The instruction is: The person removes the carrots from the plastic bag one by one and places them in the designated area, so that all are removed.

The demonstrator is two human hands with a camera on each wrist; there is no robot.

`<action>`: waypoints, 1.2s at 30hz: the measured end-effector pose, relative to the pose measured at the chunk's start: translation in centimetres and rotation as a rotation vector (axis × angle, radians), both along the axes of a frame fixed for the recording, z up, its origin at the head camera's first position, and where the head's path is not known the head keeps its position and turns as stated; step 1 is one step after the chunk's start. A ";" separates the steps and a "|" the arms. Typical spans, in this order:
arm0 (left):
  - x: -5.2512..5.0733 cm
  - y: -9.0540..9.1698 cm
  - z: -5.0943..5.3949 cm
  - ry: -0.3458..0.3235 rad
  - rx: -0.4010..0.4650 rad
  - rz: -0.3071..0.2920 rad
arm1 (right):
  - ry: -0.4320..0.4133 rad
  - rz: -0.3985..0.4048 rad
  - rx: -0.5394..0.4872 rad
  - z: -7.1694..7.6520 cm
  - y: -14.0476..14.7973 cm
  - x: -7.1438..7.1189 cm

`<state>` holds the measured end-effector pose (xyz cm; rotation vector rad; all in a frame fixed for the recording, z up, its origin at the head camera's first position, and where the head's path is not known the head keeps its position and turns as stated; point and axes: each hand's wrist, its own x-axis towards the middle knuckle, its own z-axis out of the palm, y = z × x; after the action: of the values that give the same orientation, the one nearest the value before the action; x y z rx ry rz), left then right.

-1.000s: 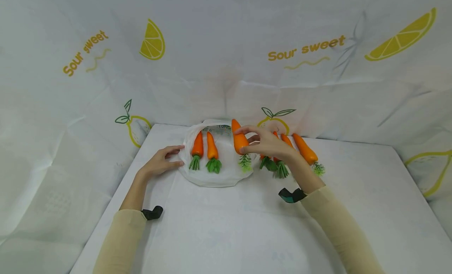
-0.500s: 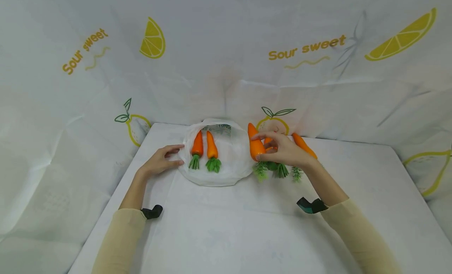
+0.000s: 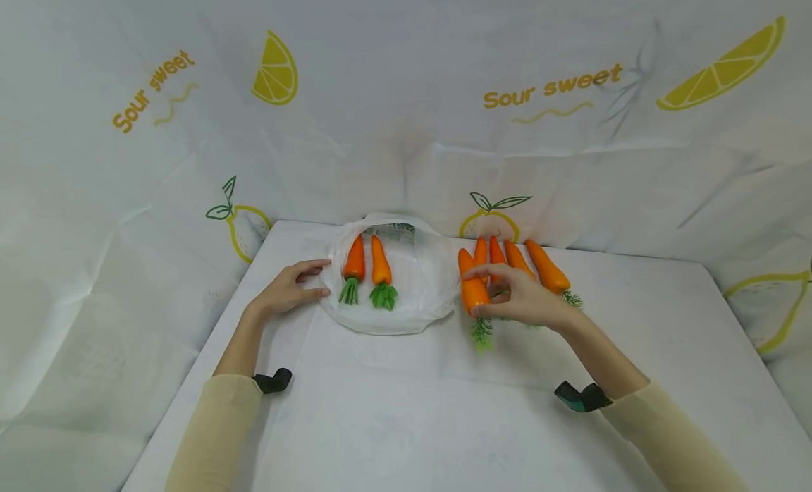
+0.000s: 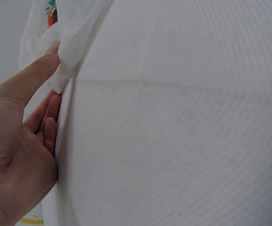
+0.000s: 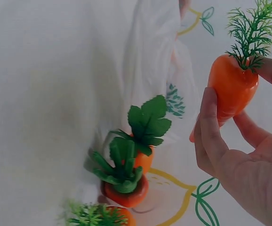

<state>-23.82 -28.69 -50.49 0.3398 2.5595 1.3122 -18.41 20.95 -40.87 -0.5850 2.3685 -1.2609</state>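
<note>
A white plastic bag (image 3: 406,316) lies with its mouth spread, and two carrots, one redder (image 3: 354,258) and one orange (image 3: 380,261), show in it. At its left rim my left hand (image 3: 288,289) pinches the bag's edge between thumb and fingers; the left wrist view shows the bag film (image 4: 77,35) at the thumb. My right hand (image 3: 520,294) grips a carrot (image 3: 472,287) with feathery green leaves, held just right of the bag. In the right wrist view this carrot (image 5: 232,84) is clasped between thumb and fingers. Behind the hand, several more carrots (image 3: 547,268) lie in a row, partly hidden.
A white cloth with printed lemons covers the table (image 3: 380,421) and rises as a backdrop (image 3: 393,111) close behind the bag and carrots. Carrot tops (image 5: 148,120) stand just beside the right hand.
My right hand has carried the carrot out from over the bag, rightward and slightly nearer, to the front of the carrot row. The left hand and the bag have stayed put.
</note>
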 end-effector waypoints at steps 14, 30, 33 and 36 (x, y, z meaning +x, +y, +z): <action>0.2 0.0 0.0 0.003 -0.021 0.002 | -0.015 0.030 0.045 -2.1 0.1 1.3; 0.2 0.0 0.0 0.011 -0.010 -0.005 | -0.028 0.049 0.084 -3.7 0.1 1.2; 0.1 0.0 0.0 0.009 -0.009 -0.002 | -0.018 0.043 0.108 -4.0 0.1 1.1; 0.0 -0.1 0.0 0.004 -0.009 0.002 | -0.008 0.049 0.129 -4.2 0.1 1.2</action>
<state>-23.80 -28.76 -50.52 0.3393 2.5693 1.3010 -17.23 21.01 -45.07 -0.5934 2.3923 -1.0785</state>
